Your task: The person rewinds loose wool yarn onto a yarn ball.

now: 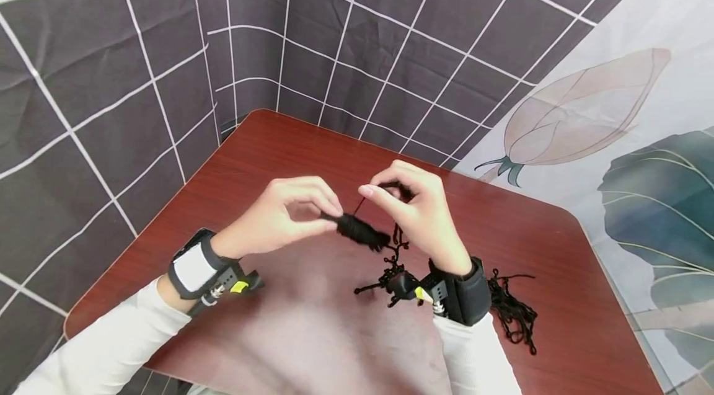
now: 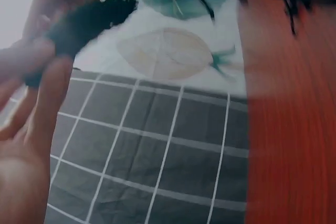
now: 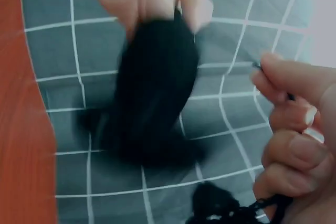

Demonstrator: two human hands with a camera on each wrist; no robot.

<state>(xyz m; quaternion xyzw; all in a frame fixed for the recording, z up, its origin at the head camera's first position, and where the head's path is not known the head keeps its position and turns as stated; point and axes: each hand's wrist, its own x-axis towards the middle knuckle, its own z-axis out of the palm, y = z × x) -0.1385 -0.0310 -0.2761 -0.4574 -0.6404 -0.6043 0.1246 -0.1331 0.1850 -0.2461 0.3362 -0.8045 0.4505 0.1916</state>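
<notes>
Between the thumb and fingers of my left hand (image 1: 284,215) is one end of a black bundle of wound cord (image 1: 359,230), held up over the table and pointing to the right. The bundle (image 3: 157,87) looks thick and blurred in the right wrist view. My right hand (image 1: 418,203) pinches a thin black strand that runs taut to the bundle. Its other fingers curl round more black cord. Below the right hand, knotted black cord (image 1: 393,268) shows beside the wrist. In the left wrist view the bundle (image 2: 89,24) has a frayed-looking tip.
A loose heap of black cord (image 1: 513,311) lies on the reddish-brown table (image 1: 279,141), to the right of my right wrist. Grey cloth (image 1: 368,41) with white grid lines surrounds the far and left sides. A white floral cloth (image 1: 569,196) hangs at the right.
</notes>
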